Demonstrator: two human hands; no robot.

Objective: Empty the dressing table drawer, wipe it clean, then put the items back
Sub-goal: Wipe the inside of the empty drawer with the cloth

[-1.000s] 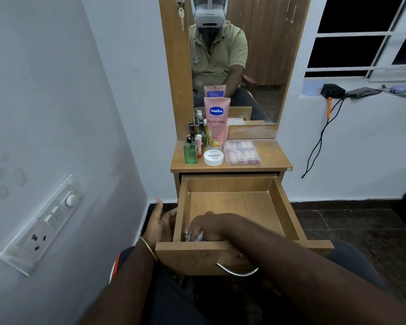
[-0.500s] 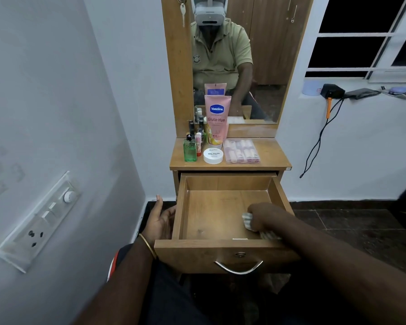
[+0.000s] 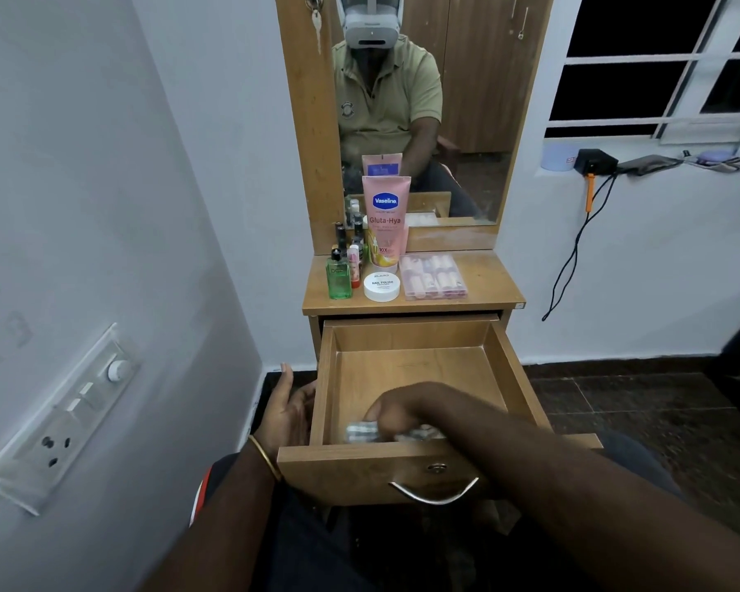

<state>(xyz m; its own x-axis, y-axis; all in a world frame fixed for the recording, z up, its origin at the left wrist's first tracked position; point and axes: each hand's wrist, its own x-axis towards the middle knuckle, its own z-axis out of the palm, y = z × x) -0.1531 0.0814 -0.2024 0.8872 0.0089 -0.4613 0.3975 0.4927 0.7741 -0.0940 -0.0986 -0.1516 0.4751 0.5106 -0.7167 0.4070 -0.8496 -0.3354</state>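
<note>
The room is dim, with soft and even light that seems to come from above. The window (image 3: 658, 61) at the far right is black and gives no light. The white walls look grey-blue. The inside of the drawer (image 3: 415, 369) is darker near its front. The cloth (image 3: 362, 432) is blurred by motion. Straight lines bend near the edges, as on the switch panel (image 3: 56, 420) at the left. The near arms are very dark, with little detail.

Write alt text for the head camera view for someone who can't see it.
A person's right hand presses a cloth along the front of an emptied wooden drawer, while the left hand steadies its outer side. Toiletries stand on the dressing table top before a mirror.
</note>
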